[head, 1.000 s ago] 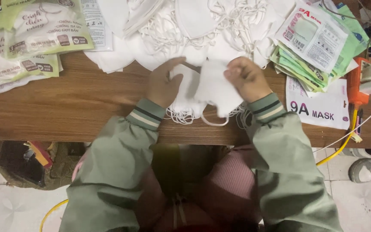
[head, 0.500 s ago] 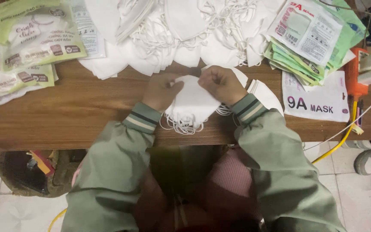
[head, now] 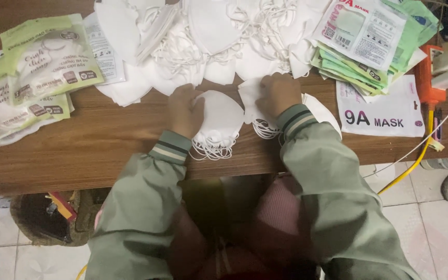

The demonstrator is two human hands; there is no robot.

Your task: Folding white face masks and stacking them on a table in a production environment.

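At the near edge of the wooden tabletop (head: 79, 155), about midway along it, both hands rest on folded white face masks. The left hand (head: 185, 110) presses its curled fingers on the left side of a small stack of masks (head: 219, 122), whose ear loops hang over the near edge; its grip looks closed lightly on the stack's edge. The right hand (head: 278, 94) lies fingers-down on a second mask (head: 252, 106) just beside the stack; whether it pinches that mask or only pins it flat I cannot tell.

Judging from the layout, the work is in its middle. A large loose heap of masks (head: 219, 36) still lies along the far edge, unsorted. Filled green-and-white packets (head: 32, 78) lie piled near the left edge, while flat empty pouches (head: 369, 41) are stacked toward the far right corner, so some packing seems done and much remains.
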